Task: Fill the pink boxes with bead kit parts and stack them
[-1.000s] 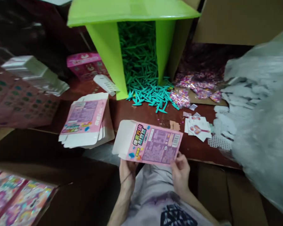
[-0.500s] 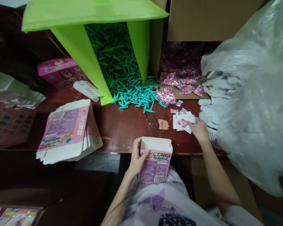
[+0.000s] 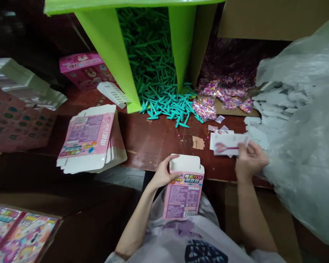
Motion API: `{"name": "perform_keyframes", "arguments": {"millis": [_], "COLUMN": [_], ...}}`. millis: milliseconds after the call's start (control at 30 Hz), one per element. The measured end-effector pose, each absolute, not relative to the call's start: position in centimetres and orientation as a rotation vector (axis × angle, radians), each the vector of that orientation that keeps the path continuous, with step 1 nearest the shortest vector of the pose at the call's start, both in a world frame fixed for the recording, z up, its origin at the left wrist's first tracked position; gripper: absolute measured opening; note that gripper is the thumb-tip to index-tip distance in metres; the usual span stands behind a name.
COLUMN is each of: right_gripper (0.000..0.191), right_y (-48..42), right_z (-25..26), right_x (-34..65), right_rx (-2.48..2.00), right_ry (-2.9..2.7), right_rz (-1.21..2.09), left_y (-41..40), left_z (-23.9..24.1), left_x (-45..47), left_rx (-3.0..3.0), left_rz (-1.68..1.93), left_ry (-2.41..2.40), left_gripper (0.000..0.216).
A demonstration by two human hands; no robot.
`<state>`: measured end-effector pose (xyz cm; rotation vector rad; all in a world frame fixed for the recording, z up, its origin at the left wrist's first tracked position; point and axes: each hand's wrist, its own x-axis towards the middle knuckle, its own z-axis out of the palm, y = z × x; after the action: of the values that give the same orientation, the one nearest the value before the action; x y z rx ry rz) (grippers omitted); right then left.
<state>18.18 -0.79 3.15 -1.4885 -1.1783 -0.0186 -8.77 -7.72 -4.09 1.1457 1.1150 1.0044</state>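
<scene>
My left hand grips a small pink printed box, upright over my lap with its top flaps open. My right hand pinches a white paper card printed with a pink heart shape, lifted just above a small stack of the same cards on the dark red table. The card is level with the table edge, to the right of the box.
A pile of flat pink cartons lies at the left. A green bin spills teal plastic pieces onto the table. Bags of pink beads sit behind the cards. White mesh sheets and a big clear plastic bag fill the right.
The box went from flat in both hands to upright in my left hand alone. My right hand reached to the card stack and has lifted one card off it.
</scene>
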Motion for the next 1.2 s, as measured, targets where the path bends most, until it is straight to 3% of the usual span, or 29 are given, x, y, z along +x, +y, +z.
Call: {"name": "perform_keyframes", "arguments": {"millis": [67,200,333,533,767,867,967,1100,1200], "right_gripper": [0.014,0.018,0.011,0.015,0.008,0.018,0.032,0.039,0.055], "right_y": [-2.9,-4.7,-3.9,-2.9,-2.7,-3.1,-4.2,-7.3,-10.0], "right_z": [3.0,0.5,-0.7,0.0,0.3,1.2,1.6,0.0,-1.7], "right_x": [15.0,10.9,10.3,10.9,10.5,10.2,11.1,13.4,14.2], "right_rx": [-1.393,-1.201,-1.166,-1.397,-1.309,-1.117,-1.102,-1.195,-1.255], "right_ry": [-1.556,-2.025,-2.085,-1.376,-2.144,-2.299,-1.992,-1.515,-1.503], "right_rz": [0.225,0.513,0.589,0.678,0.632,0.622,0.427,0.401,0.346], "left_y": [-7.6,-7.2,-6.9,-7.3,-7.9,-8.7,-8.5,-5.6,-5.4], "left_z": [-4.0,-3.7,-3.7,-4.5,-4.5,-4.5,-4.7,-3.8,-2.3], "left_x": [-8.5,-9.0,-9.5,-9.5,-9.0,-8.6,-9.8,-13.4,-14.0], "left_rx": [1.135,1.127,1.156,1.056,1.164,1.212,1.028,0.634,0.837], "left_rz": [1.006,0.971,0.924,0.963,1.015,1.074,1.267,1.668,1.808], "left_ry": [1.061,0.963,0.935,0.915,1.033,1.103,1.214,1.537,1.899], "left_gripper": [0.07,0.07,0.068,0.071,0.077,0.077,0.073,0.087,0.096]}}
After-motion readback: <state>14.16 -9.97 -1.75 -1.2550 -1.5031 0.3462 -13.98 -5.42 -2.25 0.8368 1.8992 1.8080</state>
